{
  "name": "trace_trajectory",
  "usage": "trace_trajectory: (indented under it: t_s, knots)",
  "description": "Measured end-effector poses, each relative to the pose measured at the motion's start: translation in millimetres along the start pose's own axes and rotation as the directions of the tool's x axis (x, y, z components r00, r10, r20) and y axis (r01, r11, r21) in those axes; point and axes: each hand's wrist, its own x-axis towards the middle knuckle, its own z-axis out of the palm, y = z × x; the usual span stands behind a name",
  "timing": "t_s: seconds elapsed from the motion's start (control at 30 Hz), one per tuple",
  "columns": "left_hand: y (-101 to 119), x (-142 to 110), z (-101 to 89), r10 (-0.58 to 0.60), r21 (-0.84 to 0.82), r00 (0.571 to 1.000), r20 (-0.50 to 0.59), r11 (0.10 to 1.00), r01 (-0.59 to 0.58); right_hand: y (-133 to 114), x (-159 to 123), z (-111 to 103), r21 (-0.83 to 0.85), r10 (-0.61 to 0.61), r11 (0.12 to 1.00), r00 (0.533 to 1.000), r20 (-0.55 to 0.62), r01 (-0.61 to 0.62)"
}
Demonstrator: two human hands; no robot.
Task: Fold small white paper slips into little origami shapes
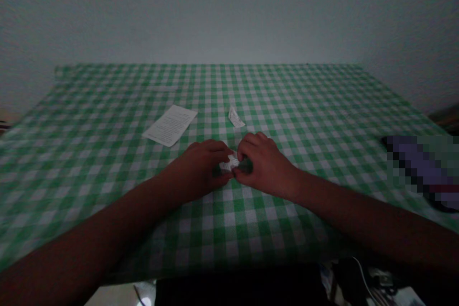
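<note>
As we look down from the head camera, our left hand (195, 169) and right hand (267, 166) meet near the middle of the tabletop (315, 105), which is covered by a green-and-white gingham cloth (301, 229). Both hands are curled closed, their fingers pinching a small folded white paper (228, 163) from either side, and the paper sits between them just above the cloth. We can't tell exactly how each finger lies on it, because the fold is partly hidden.

Just beyond the hands lies a narrower scrap of white paper (236, 117), creased and apart from them. Farther to the left, a printed paper sheet (170, 125) lies at a slant on the cloth. Near the right edge of the tabletop sits a purple-and-dark object (423, 172), too blurred for us to name. Below the tabletop's near edge, a white cable (362, 277) runs through dim clutter.
</note>
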Motion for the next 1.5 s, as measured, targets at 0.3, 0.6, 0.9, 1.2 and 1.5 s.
trace_trajectory:
  t_s: [0.3, 0.6, 0.9, 1.2, 1.5]
  knots:
    - [4, 0, -2.6, -0.029, 0.000, 0.999, 0.021, 1.000, 0.029, -1, 3, 2, -0.005, 0.016, 1.000, 1.000, -0.014, -0.016]
    - [3, -2, -4.6, -0.043, 0.000, 0.998, 0.041, 0.999, 0.043, 6, 4, -2, -0.021, 0.049, 0.999, 0.999, -0.018, -0.050]
    - [3, -6, -8.2, -0.030, -0.002, 0.997, 0.074, 1.000, 0.030, 6, 4, -3, -0.034, 0.074, 0.997, 0.997, -0.027, -0.075]
    - [5, -4, -8.0, -0.046, -0.004, 0.996, 0.077, 0.999, 0.046, 3, 3, 1, -0.024, 0.026, 0.999, 0.999, -0.040, -0.027]
    - [3, -6, -5.0, -0.064, 0.011, 0.996, 0.066, 0.998, 0.063, 24, 13, 0, -0.058, 0.109, 0.992, 0.990, -0.094, -0.115]
